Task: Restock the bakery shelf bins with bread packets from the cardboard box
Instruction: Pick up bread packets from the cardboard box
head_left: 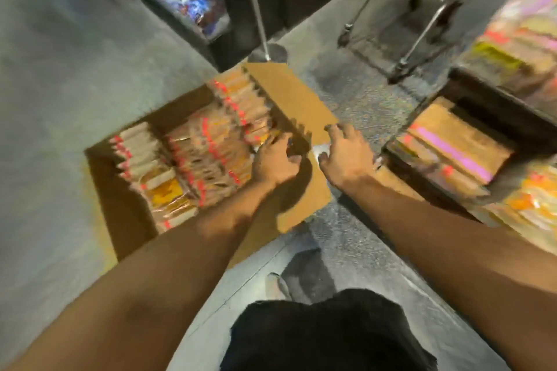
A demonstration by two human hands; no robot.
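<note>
while the open brown cardboard box (120,190) of clear-wrapped bread packets (208,153) sits on the floor, the left hand (275,164) curls into them, seemingly to lift one, and the right hand (346,156) hovers spread, empty.

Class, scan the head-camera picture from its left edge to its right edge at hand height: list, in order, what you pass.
Cardboard box with bread packets → left hand → box flap → right hand → shelf bin of bread packets.
</note>
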